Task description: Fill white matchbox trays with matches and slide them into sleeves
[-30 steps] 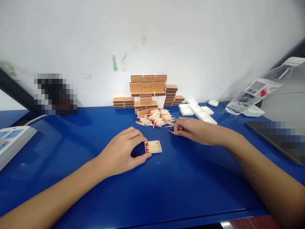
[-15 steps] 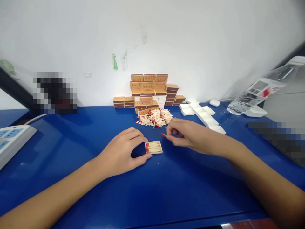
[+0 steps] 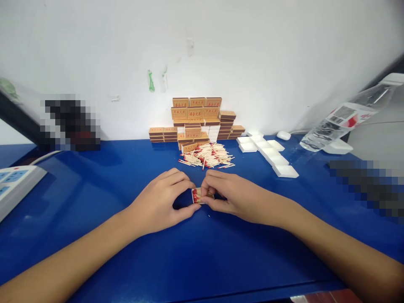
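A small white matchbox tray [image 3: 192, 198] lies on the blue table, with red-tipped matches [image 3: 196, 196] lying lengthwise in it, heads to the left. My left hand [image 3: 168, 198] grips the tray's left end between thumb and fingers. Over the tray's right part, my right hand [image 3: 222, 191] has thumb and fingertips pinched together on matches, touching down among those inside; the fingers partly hide them. Just beyond the hands spreads a loose pile of matches [image 3: 210, 156], heads pointing several ways.
Brown and orange matchboxes [image 3: 195, 113] are stacked against the wall. White trays [image 3: 268, 150] lie to their right, near a tilted clear bottle [image 3: 331, 122] and a white oval object [image 3: 283, 135]. A power strip [image 3: 22, 185] sits at the left edge.
My right hand has moved left and toward me from beside the pile, carrying matches to the tray. My left hand stays on the tray.
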### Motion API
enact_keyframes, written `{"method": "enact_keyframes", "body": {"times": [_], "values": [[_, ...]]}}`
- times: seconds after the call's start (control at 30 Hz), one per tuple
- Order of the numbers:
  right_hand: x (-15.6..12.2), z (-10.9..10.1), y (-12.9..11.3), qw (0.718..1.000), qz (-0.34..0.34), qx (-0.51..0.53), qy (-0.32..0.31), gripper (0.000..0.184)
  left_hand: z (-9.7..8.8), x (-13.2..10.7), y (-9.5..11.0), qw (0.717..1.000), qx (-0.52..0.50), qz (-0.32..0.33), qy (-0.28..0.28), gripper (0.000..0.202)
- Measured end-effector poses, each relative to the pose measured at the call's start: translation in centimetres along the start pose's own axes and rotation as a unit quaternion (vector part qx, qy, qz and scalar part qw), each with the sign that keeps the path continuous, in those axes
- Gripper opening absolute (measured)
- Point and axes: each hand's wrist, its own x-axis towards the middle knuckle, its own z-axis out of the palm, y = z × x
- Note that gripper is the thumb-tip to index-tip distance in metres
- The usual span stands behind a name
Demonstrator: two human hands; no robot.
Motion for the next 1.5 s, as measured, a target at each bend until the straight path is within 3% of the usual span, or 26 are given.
{"method": "enact_keyframes", "body": {"times": [0.23, 0.53, 0.8, 1.07, 1.5], "values": [[-0.4, -0.7, -0.4, 0.998, -0.019, -0.057, -0.015, 0.023, 0.0, -0.1, -0.1, 1.0, 0.01, -0.007, -0.009, 0.024], [-0.6, -1.0, -0.7, 0.996, -0.027, -0.081, -0.005, 0.015, 0.0, -0.1, 0.0, 1.0, 0.007, -0.002, -0.009, 0.023], [-0.8, -0.3, -0.9, 0.993, -0.093, -0.061, -0.041, 0.038, 0.0, 0.0, 0.0, 1.0, 0.001, -0.01, -0.017, 0.018], [-0.8, -1.1, -1.0, 0.992, -0.082, -0.093, -0.015, 0.034, -0.1, -0.1, 0.0, 1.0, 0.003, -0.008, -0.019, 0.02], [-1.1, -1.4, -1.0, 0.994, -0.072, -0.08, -0.029, 0.033, 0.1, -0.2, 0.0, 1.0, 0.013, -0.002, -0.012, 0.025]]}}
